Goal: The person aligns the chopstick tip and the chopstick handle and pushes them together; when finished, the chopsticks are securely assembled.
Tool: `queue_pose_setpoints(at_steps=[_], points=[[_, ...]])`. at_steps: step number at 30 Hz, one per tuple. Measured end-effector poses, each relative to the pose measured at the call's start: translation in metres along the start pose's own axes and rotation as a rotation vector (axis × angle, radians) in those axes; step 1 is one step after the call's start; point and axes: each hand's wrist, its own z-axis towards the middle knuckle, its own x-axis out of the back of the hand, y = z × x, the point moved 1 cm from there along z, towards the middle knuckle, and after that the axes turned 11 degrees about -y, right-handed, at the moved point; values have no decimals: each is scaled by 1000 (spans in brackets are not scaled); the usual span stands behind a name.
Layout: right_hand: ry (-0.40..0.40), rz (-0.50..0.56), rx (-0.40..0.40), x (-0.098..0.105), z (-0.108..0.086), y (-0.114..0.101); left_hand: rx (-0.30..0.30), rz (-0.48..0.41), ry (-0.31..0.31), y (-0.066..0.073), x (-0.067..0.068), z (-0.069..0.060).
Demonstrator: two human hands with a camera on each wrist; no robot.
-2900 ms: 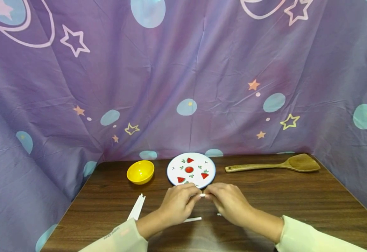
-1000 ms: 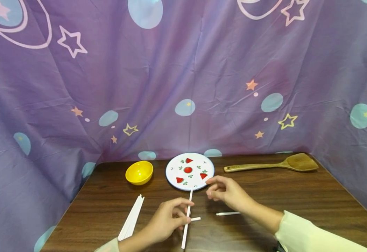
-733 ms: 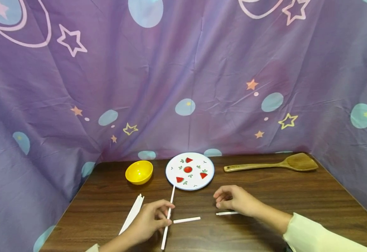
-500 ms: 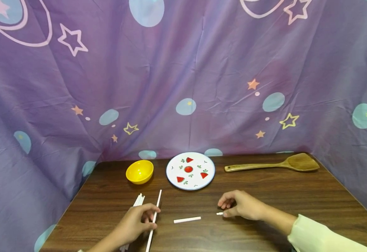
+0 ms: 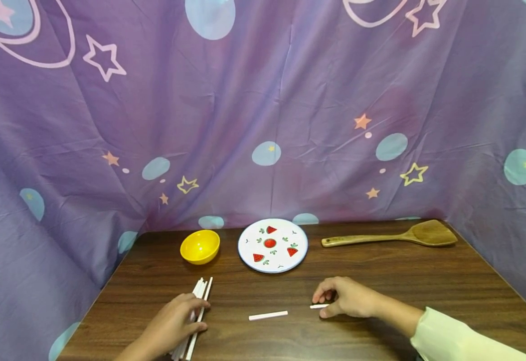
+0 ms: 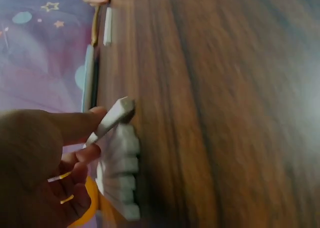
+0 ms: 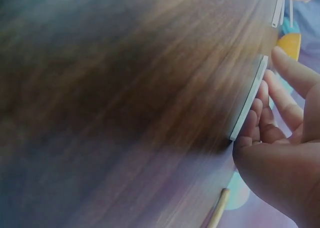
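Note:
In the head view my left hand (image 5: 170, 323) pinches a long white stick (image 5: 206, 296) between thumb and fingers. It holds the stick alongside a bundle of white sticks (image 5: 198, 287), partly hidden behind the hand. The left wrist view shows the held stick's square end (image 6: 125, 105) just above the bundle's fanned ends (image 6: 127, 163). My right hand (image 5: 350, 297) is by a short white stick (image 7: 250, 98) lying on the table, thumb and fingers apart around it without a visible grip. Another short white stick (image 5: 268, 315) lies between the hands.
A yellow bowl (image 5: 200, 247) stands at the back left, and a white plate with watermelon prints (image 5: 285, 230) is at the back middle. To its right lies a wooden spatula (image 5: 389, 237). A purple curtain (image 5: 226, 125) hangs behind the brown table (image 5: 380, 276).
The hands have parted from the middle. My left hand has carried the long white stick leftward to the bundle. The right hand has moved right and down to the short stick.

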Motion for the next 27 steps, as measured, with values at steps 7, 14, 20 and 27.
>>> queue_pose_setpoints(at_steps=[7, 14, 20, 27], points=[[2, -14, 4, 0, -1, 0, -34, 86, 34, -10, -4, -3], [3, -19, 4, -1, -1, -1, 14, 63, 96, -14, -7, -4], [3, -16, 3, -1, -1, 0, 8, -23, 94, -17, -7, -6], [4, -20, 5, -1, -2, 0, -6, -117, 109, -20, -8, -7]])
